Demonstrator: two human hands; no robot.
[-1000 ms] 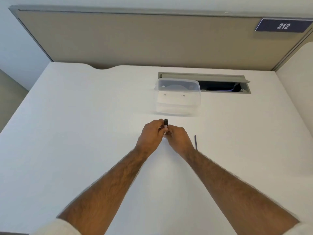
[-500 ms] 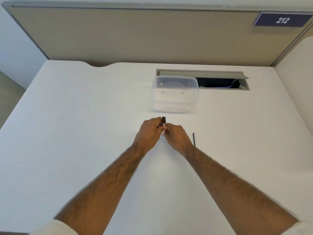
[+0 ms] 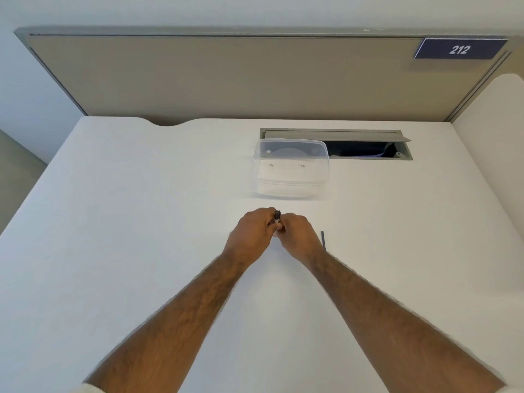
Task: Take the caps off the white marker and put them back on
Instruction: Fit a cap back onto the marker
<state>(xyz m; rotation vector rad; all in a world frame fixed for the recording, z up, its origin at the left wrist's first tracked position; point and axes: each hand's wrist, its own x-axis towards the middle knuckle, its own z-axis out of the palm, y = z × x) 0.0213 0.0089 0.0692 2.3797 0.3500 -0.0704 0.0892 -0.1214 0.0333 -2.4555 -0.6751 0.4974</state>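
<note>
No change: still gripping marker (image 3: 277, 221) in curled fingers (image 3: 267, 222) of left hand (image 3: 249, 236) and right hand (image 3: 298, 236), cap (image 3: 277, 214) above fingers still on.

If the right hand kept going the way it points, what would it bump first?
Probably the left hand: the right hand points toward it, and both grip the marker between them. The box lies farther off.

Marker (image 3: 277, 219) between left hand (image 3: 251, 236) and right hand (image 3: 298, 237) — container (image 3: 292, 173) behind, rod (image 3: 323, 240) just right.
</note>
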